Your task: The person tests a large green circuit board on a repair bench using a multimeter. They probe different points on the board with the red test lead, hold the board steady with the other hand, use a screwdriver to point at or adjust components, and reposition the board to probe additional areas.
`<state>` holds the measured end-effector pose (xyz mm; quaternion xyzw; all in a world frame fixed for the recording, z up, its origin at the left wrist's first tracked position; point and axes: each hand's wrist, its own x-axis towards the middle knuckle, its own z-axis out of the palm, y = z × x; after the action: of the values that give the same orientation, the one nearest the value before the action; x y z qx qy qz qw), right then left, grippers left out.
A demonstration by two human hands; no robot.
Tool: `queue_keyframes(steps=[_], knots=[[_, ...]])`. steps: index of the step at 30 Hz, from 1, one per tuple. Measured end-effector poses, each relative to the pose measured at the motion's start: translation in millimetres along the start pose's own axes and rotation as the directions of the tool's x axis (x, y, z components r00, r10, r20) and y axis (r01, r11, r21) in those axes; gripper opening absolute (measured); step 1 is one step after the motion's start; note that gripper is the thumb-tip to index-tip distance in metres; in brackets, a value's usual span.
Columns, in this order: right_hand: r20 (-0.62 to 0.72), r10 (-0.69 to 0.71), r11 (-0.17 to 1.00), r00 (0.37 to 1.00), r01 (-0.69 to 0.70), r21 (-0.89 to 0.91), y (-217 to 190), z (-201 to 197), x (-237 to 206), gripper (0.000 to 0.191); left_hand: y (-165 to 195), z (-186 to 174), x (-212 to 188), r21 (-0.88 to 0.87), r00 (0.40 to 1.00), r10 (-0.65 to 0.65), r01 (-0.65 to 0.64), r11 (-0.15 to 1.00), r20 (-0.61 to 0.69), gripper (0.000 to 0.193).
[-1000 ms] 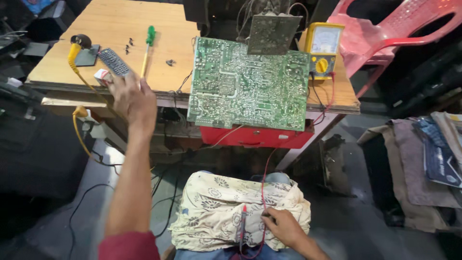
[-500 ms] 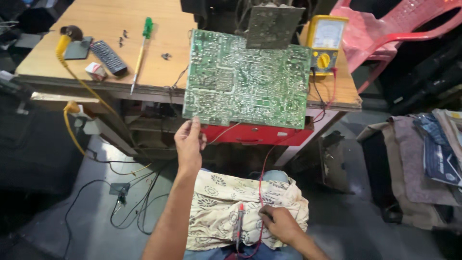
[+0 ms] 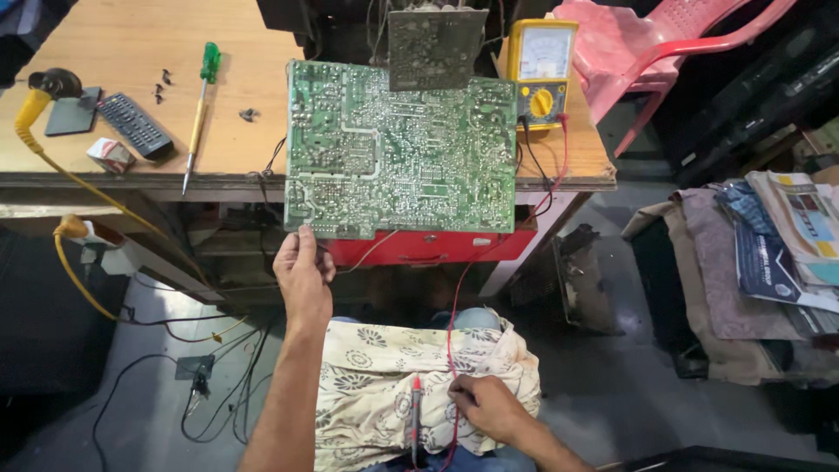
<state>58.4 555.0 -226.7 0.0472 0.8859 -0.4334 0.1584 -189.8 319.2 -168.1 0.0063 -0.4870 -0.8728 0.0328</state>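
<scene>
— While we are steadying the green circuit board (image 3: pixel 402 149) by its lower left corner, where is it lying exactly?

— It is resting solder side up over the front edge of the wooden table (image 3: pixel 114 52), partly above a red box (image 3: pixel 428 247). Our left hand (image 3: pixel 303 275) is pinching that corner, thumb and fingers closed on the edge.

— And the right hand (image 3: pixel 485 406)?

— It is resting on the patterned cloth (image 3: pixel 384 393) on our lap, fingers curled narrowly around the red lead (image 3: pixel 451 341), just beside the red probe (image 3: pixel 416 411). Whether the probe itself is gripped, we cannot tell.

— How are we doing this well, in your opinion?

— We are holding the board only at the edge, not on the solder joints, I think. The leads are running up to the yellow multimeter (image 3: pixel 542 70), so we are probably needing slack in them.

— And the screwdriver (image 3: pixel 199 114)?

— It is lying well apart on the table, near the remote control (image 3: pixel 133 127).
</scene>
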Motion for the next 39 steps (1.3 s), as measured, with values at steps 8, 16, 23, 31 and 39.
queue_keyframes(steps=[8, 16, 23, 31, 39], knots=[[-0.007, -0.037, 0.999, 0.999, 0.037, -0.005, 8.7, -3.4, 4.2, 0.020, 0.0, 8.6, -9.6, -0.083, 0.997, -0.009, 0.015, 0.996, 0.072, 0.025], [0.009, -0.005, 1.000, 1.000, 0.005, 0.008, 2.6, -10.0, 2.6, 0.020, 1.6, 3.2, -4.0, -0.122, 0.998, -0.028, 0.034, 0.992, 0.051, 0.008], [0.018, 0.010, 0.999, 1.000, -0.010, 0.037, -2.9, -15.4, -2.3, 0.021, -3.6, 5.7, -7.3, -0.157, 0.999, -0.027, 0.032, 0.987, 0.029, 0.010], [0.053, 0.087, 0.991, 0.995, -0.092, 0.095, -0.7, -17.6, -7.6, 0.021, -3.8, 9.7, -6.7, -0.140, 0.998, -0.056, 0.056, 0.989, 0.006, 0.010], [0.012, -0.004, 0.999, 1.000, 0.004, 0.052, 2.4, -17.9, -9.3, 0.020, -7.7, 9.5, -12.0, -0.128, 0.999, -0.054, 0.054, 0.990, 0.006, 0.012]])
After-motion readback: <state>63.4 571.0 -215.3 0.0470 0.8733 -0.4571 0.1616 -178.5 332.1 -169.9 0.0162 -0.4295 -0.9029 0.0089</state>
